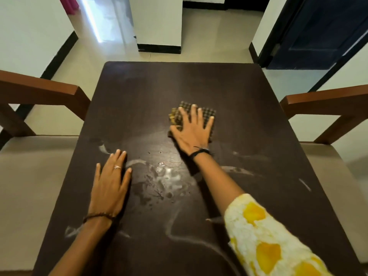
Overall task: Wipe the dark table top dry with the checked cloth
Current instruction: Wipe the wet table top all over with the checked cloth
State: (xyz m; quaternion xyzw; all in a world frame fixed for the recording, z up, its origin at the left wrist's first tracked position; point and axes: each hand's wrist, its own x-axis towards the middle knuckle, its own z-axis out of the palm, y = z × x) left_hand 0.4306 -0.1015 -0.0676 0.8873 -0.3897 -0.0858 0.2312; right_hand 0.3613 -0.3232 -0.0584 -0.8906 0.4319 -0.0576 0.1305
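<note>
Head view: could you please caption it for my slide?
Right hand presses checked cloth on dark table top; left hand lies flat beside water.

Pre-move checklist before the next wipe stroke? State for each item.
1. Right hand flat on the checked cloth: ok, fingers spread, pressing it down.
2. Cloth in contact with the table top: ok.
3. Water located: ok, puddle lies nearer the person than the cloth, between the two arms.
4. Left hand out of the stroke path: not ok, it rests flat right beside the puddle.
5. Table top dry: not ok, droplets and streaks remain.
6. Cloth still absorbent: cannot tell.
</note>
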